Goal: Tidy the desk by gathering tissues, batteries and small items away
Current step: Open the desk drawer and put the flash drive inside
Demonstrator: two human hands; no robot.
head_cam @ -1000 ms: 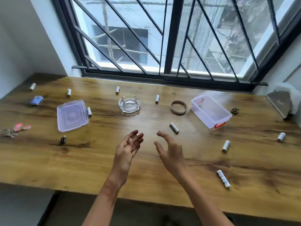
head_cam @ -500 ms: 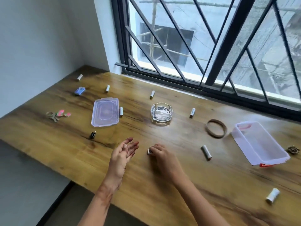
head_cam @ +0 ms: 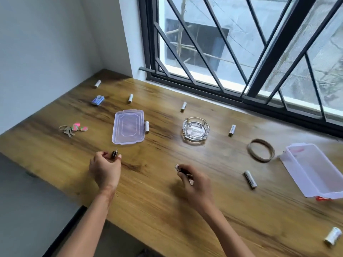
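My left hand (head_cam: 104,168) pinches a small black adapter (head_cam: 114,154) near the desk's front left edge. My right hand (head_cam: 194,180) holds a small dark item with a clear tip (head_cam: 178,168) just above the wood. A clear plastic box (head_cam: 315,170) with a red clasp stands open at the right. Its clear lid (head_cam: 128,127) lies flat at the left. Several white batteries lie scattered: one (head_cam: 250,179) right of my right hand, one (head_cam: 232,130) beside the ashtray, one (head_cam: 147,127) touching the lid.
A glass ashtray (head_cam: 195,129) sits mid-desk. A brown ring band (head_cam: 260,152) lies left of the box. Keys with pink tags (head_cam: 73,128) and a small blue packet (head_cam: 98,100) lie at the left. More batteries (head_cam: 183,106) sit near the barred window; another battery (head_cam: 333,237) lies front right.
The view has swung left. My left hand reached left and took hold of the black adapter. My right hand lifted the small dark item off the desk.
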